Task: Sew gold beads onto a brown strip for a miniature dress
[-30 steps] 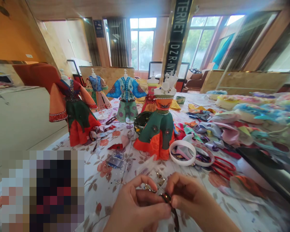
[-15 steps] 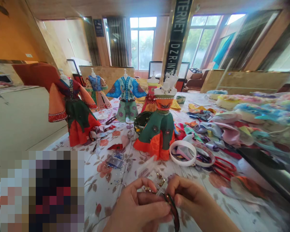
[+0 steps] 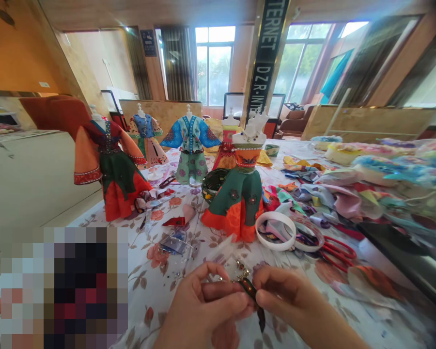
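A narrow dark strip (image 3: 248, 288), with green and orange showing along it, is pinched between my two hands low in the middle of the view. My left hand (image 3: 210, 303) is closed, its thumb and fingers on the strip from the left. From the right, my right hand (image 3: 281, 293) closes thumb and fingertips on the same strip. Its lower end hangs below my fingers. Just behind the fingers lie gold-coloured beads (image 3: 241, 267) on the table. A small doll form in a green and orange dress (image 3: 236, 201) stands straight ahead.
More dressed doll forms stand behind, including one in a blue jacket (image 3: 190, 135) and one in a maroon top (image 3: 111, 160). To the right lie white tape rolls (image 3: 275, 231), red-handled scissors (image 3: 337, 252), a fabric scrap heap (image 3: 334, 194) and a black flat object (image 3: 403, 257).
The strip has turned and risen slightly between my fingers, so more of its green and orange face shows. My left thumb has moved slightly left, while the right hand stays close by.
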`<state>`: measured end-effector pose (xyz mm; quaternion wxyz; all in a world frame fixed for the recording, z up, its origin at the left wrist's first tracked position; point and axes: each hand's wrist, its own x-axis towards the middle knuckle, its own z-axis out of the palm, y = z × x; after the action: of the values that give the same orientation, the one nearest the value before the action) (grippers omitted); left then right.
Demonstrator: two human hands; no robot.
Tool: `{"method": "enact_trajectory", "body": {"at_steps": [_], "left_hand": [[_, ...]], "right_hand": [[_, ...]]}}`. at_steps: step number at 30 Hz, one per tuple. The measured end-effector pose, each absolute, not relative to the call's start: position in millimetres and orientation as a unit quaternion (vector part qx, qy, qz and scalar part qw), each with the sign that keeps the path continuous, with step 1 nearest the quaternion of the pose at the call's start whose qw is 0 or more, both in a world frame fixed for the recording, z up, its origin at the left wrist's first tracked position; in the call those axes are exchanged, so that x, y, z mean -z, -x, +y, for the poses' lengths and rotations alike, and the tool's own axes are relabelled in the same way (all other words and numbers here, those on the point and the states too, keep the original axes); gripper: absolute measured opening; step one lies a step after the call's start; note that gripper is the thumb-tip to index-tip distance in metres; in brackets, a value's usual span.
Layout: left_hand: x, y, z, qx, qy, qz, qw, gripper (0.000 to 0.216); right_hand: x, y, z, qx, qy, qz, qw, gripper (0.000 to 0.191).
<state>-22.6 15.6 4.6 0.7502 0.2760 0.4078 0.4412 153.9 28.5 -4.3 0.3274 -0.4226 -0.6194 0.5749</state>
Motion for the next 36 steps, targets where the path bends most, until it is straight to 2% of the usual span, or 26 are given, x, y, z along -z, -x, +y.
{"method": "enact_trajectory", "body": {"at_steps": [4, 8, 14, 19, 22, 26, 30, 36], "left_hand": [[0, 21, 19, -0.435, -0.299, 0.403, 0.747, 0.046], [-4, 18, 19, -0.405, -0.314, 0.408, 0.756, 0.043], [-12, 14, 14, -0.398, -0.216, 0.37, 0.811, 0.05], [-11, 15, 16, -0.391, -0.241, 0.356, 0.814, 0.038], [-8, 17, 18, -0.341, -0.33, 0.397, 0.786, 0.036], [-6, 21, 17, -0.25, -0.506, 0.47, 0.679, 0.03], [-4, 24, 12, -0.172, -0.605, 0.494, 0.6, 0.018], [7, 26, 11, -0.147, -0.622, 0.494, 0.589, 0.017]], "right_hand": [[2, -161, 31, -0.588, 0.424, -0.621, 0.299, 0.028], [7, -172, 34, -0.668, 0.341, -0.604, 0.27, 0.024], [0, -183, 37, -0.694, 0.336, -0.599, 0.216, 0.028], [-6, -185, 35, -0.726, 0.321, -0.592, 0.141, 0.025], [-1, -186, 36, -0.725, 0.332, -0.596, 0.094, 0.018], [6, -185, 38, -0.674, 0.359, -0.644, 0.052, 0.012], [7, -179, 34, -0.627, 0.384, -0.675, 0.064, 0.011], [1, -171, 30, -0.584, 0.401, -0.7, 0.085, 0.015]]}}
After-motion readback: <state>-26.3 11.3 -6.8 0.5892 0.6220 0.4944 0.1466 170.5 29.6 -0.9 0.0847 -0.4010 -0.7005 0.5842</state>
